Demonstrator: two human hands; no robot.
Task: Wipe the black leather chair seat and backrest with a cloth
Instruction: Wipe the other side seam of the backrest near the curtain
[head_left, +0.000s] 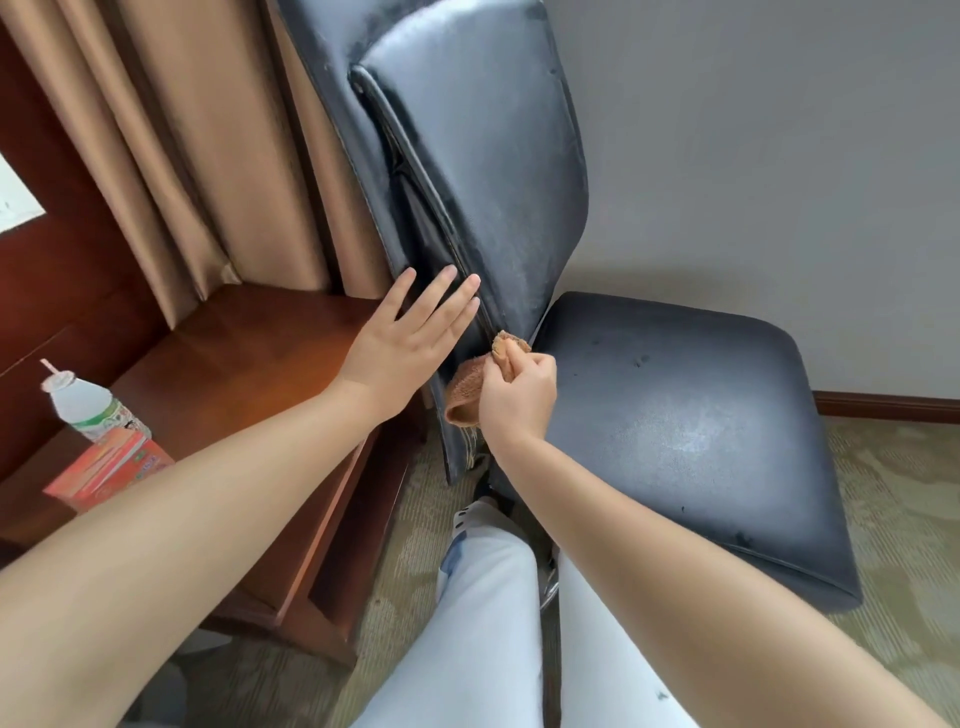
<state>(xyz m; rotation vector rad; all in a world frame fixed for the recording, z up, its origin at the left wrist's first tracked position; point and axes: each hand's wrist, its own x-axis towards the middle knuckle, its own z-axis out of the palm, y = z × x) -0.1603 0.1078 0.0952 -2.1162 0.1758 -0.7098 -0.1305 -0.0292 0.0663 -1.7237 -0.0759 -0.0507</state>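
leather chair: black, worn grey in patches; backrest (483, 171) upright at centre, seat (685, 431) to its right, lower down
cloth: brown terry cloth (467, 389), bunched, at the crease where backrest meets seat, near the backrest's lower left edge
right hand: right hand (519, 395) w/ fingers (535, 364) curled, pinching the cloth's top corner against the crease
left hand: left hand (405, 338) flat, fingers straight & spread, tips pressing the backrest's side edge just above the cloth; grasping nothing
counter: reddish wood counter (249, 364) left of chair, touching or just beside it, can't tell
on counter: clear water bottle (88, 405) w/ green label, upright; orange box (114, 467) just in front of it
behind: tan curtain (197, 156) left of backrest; grey wall (779, 156) at right
floor: patterned carpet (893, 493); person's legs in pale trousers (488, 623) at bottom centre
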